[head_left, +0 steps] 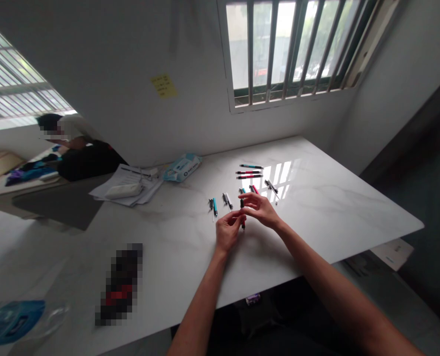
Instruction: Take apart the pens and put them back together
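Observation:
My left hand (pixel 227 231) and my right hand (pixel 261 207) meet over a white marble table (pixel 334 207). Both pinch a dark pen (pixel 242 213) with a red part, held upright between them. My left fingers curl round its lower part; my right fingertips grip its top. Just beyond the hands lie loose pen pieces: a blue barrel (pixel 215 205), a white and black piece (pixel 227 200), and a red and blue pair (pixel 250 189). Farther back lie three whole pens (pixel 250 172) side by side, and a silver pen (pixel 271 186).
A blue wipes pack (pixel 182 167) and a stack of papers (pixel 125 188) sit at the back left. A blurred dark bottle (pixel 120 284) and a blue plastic bag (pixel 12 321) lie near left. A person (pixel 74 143) sits at far left. Barred window (pixel 290 49) behind.

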Demonstrator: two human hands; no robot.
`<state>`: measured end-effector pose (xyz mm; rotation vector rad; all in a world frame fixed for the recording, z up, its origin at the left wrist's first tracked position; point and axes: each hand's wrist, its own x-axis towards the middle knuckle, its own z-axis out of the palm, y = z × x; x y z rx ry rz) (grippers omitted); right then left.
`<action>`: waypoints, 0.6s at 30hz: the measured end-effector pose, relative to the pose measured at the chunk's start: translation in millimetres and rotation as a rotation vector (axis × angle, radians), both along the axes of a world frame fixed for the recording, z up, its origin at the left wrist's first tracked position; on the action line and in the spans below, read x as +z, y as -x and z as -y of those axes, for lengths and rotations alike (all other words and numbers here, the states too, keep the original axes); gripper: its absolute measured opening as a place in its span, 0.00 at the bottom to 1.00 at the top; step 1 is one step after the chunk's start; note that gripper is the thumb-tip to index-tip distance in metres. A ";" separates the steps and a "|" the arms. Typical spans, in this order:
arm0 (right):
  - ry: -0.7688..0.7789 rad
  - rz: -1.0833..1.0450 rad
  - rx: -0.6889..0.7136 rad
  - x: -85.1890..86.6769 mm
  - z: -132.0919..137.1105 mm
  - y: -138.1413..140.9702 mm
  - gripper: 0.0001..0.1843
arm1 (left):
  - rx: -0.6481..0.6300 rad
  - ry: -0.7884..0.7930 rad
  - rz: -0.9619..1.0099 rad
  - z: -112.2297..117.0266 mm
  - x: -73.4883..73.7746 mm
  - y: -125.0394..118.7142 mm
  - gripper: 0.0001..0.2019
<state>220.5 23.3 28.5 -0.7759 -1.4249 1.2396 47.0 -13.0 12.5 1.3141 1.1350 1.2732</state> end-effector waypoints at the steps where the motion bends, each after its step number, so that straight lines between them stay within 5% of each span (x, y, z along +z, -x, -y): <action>1: 0.009 -0.017 -0.010 0.4 -0.2 0.5 0.26 | 0.003 0.004 0.004 -0.1 0.0 -0.2 0.18; 8: 0.030 -0.144 -0.203 28.0 -1.2 -3.6 0.27 | -0.010 0.023 -0.015 -0.2 -0.5 -1.5 0.19; 12: 0.004 -0.193 -0.304 39.5 -2.5 -30.8 0.23 | -0.024 0.023 -0.019 0.3 1.5 -1.3 0.18; 15: 0.044 -0.096 -0.416 27.3 0.8 -66.9 0.22 | -0.033 0.013 -0.019 -0.5 2.1 -0.7 0.18; 18: 0.069 0.211 -0.681 2.2 11.1 -100.8 0.21 | -0.033 0.002 -0.022 -1.8 0.7 -0.2 0.18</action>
